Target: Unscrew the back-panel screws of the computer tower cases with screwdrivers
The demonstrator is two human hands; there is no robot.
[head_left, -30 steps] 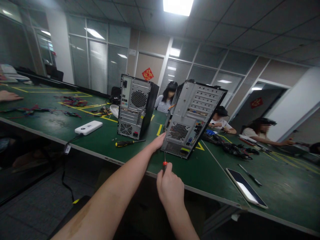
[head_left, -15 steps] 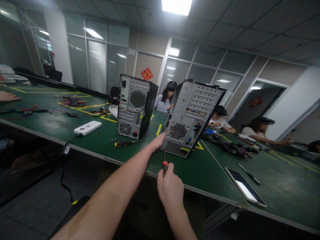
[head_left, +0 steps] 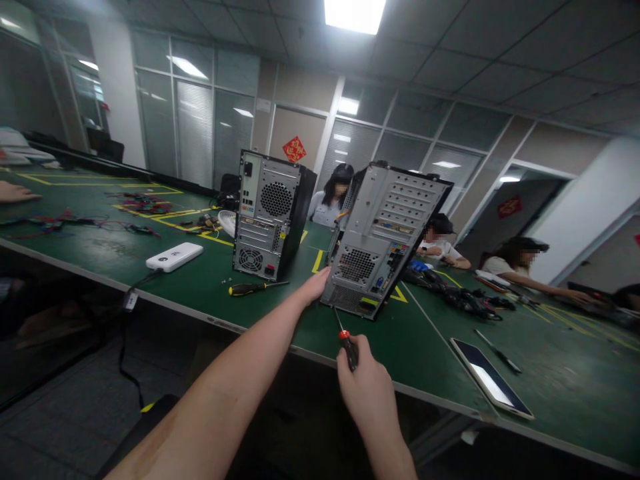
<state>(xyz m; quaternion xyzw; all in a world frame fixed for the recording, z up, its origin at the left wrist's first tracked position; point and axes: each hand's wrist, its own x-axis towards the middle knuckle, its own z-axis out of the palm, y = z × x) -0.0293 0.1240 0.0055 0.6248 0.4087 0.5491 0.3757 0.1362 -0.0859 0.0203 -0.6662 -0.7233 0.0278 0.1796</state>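
My right hand (head_left: pixel 369 380) is closed around the dark handle of a screwdriver (head_left: pixel 346 341) with a red collar. Its thin shaft points up at the lower left of a grey computer case (head_left: pixel 373 220), close to its bottom edge; I cannot tell whether the tip touches. That case stands with its rear panel toward me and leans to the right in view. Against its lower left side rests my left hand (head_left: pixel 317 285), the fingers hidden behind the case. A second computer case (head_left: pixel 267 217) stands upright to the left.
A black-and-yellow screwdriver (head_left: pixel 247 289) and tiny screws lie before the second case. Farther left are a white power bank (head_left: pixel 175 257) and wire bundles (head_left: pixel 140 202). To the right are black cables (head_left: pixel 465 293), a pen (head_left: pixel 499 350) and a phone (head_left: pixel 491 378). Several people sit around the green table (head_left: pixel 210 290).
My right hand has moved down and to the right with the screwdriver, which now slants more, its tip shifted slightly right. My left hand and both cases have stayed in place.
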